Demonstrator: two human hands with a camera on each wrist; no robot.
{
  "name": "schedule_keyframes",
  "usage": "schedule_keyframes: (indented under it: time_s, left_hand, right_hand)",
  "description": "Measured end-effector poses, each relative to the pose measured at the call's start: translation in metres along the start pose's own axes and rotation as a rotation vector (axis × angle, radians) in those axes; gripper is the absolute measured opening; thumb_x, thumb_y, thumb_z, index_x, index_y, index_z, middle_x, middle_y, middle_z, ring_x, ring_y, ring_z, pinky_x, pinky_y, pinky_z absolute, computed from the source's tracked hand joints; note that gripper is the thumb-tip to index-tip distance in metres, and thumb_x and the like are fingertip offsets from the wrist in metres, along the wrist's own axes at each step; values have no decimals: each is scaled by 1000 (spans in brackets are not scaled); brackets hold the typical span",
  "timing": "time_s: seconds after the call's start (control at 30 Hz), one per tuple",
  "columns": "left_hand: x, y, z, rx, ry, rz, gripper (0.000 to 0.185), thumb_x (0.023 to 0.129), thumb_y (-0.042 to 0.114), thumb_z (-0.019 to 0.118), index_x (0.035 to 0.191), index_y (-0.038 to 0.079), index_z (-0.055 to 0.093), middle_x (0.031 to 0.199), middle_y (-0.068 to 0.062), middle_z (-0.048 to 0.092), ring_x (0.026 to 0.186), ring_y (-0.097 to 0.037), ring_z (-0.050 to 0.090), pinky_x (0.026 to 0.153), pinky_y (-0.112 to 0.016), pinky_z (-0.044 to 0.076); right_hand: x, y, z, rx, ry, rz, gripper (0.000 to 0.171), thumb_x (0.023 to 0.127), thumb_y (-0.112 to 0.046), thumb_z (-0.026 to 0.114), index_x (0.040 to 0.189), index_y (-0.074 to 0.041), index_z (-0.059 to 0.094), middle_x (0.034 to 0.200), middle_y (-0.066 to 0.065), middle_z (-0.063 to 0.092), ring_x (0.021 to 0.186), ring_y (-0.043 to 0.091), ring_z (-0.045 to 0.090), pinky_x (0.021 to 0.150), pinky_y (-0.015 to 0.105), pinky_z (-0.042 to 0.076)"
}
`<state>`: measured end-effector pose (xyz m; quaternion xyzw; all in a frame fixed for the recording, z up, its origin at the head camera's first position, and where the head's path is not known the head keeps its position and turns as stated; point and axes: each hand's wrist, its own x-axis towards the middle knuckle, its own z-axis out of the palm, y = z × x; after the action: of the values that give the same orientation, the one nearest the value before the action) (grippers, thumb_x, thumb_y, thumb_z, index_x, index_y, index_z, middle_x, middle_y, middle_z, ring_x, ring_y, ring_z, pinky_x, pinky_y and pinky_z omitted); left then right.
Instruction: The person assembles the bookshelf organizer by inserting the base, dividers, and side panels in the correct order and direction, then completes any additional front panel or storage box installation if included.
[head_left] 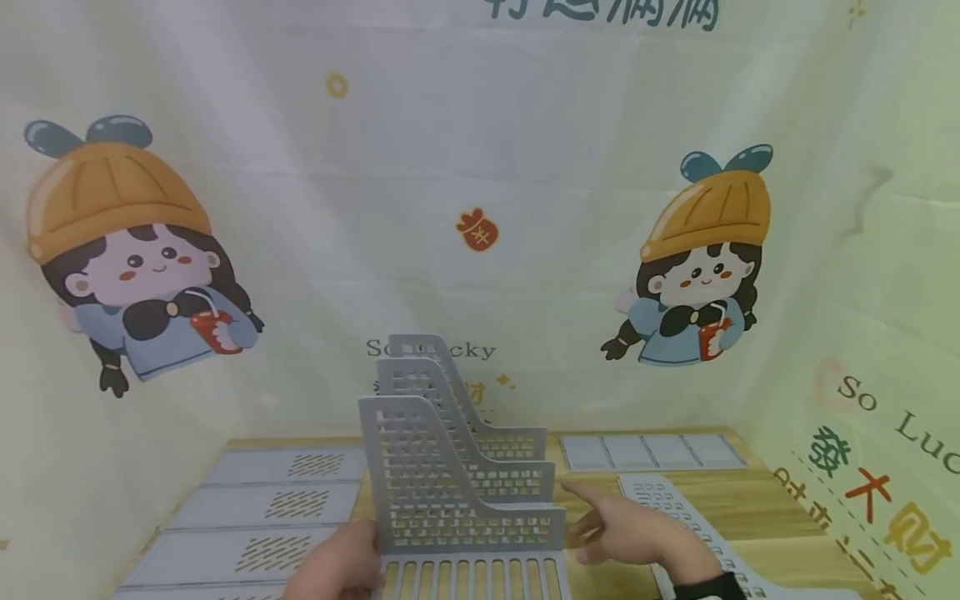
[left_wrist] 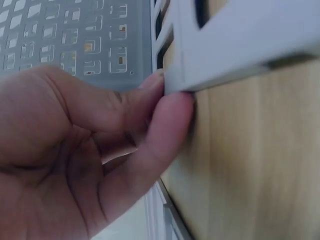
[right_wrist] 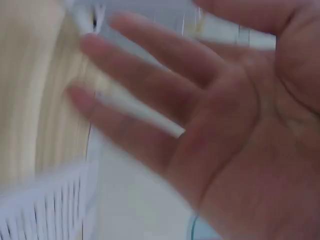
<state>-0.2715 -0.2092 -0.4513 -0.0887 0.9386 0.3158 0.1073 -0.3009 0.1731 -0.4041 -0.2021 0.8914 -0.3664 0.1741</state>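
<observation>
A grey plastic file rack (head_left: 420,475) stands in the middle of the head view, with three upright latticed dividers on a slotted base (head_left: 472,575). At the rack's lower left corner, my left hand (head_left: 337,562) pinches the edge between thumb and fingers, close over the wood in the left wrist view. Just right of the dividers is my right hand (head_left: 630,529), its index finger pointing toward the middle divider. The right wrist view shows its palm (right_wrist: 220,130) blurred, fingers extended and spread, holding nothing.
Flat grey panels with slanted slots (head_left: 281,504) lie on the wooden table (head_left: 720,483) at left. A loose latticed divider (head_left: 682,521) lies at right, partly behind my right arm. Farther back is a flat sectioned panel (head_left: 652,452). Patterned cloth (head_left: 555,283) hangs around the table.
</observation>
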Motion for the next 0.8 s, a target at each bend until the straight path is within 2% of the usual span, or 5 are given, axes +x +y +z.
schedule_keyframes:
  time_s: [0.2,0.4,0.53,0.63,0.8]
  left_hand:
    - [2,0,3,6,57,10,19,83,3,79,82,3,59,72,-12,65,66,-26,64,61,-36,54]
    - [0,3,9,3,103,74,23,86,6,81,79,3,59,66,-11,66,61,-23,64,61,-37,56]
    - [3,2,12,31,124,67,25,86,9,84,82,1,61,70,-10,66,67,-23,66,69,-42,59]
    - [6,2,14,47,144,64,25,85,11,85,83,1,62,73,-9,66,71,-24,66,73,-46,59]
    - [6,6,14,49,153,53,24,87,12,83,82,1,63,75,-10,66,72,-24,65,74,-46,59]
  right_hand:
    - [-15,37,-27,-292,160,312,76,82,-15,90,144,11,54,140,37,61,133,58,56,111,71,44]
    - [-24,85,-45,-266,181,521,104,78,-41,94,140,26,43,126,39,64,119,51,65,109,67,48]
    - [-23,116,-50,-247,166,596,97,72,-56,94,122,20,60,105,23,71,99,36,68,99,58,55]
    - [-23,123,-49,-247,179,610,71,76,-47,95,109,10,68,95,16,71,89,30,65,93,54,56]
    - [-22,111,-49,-280,201,641,63,78,-34,96,111,10,67,96,18,70,92,33,65,98,57,55]
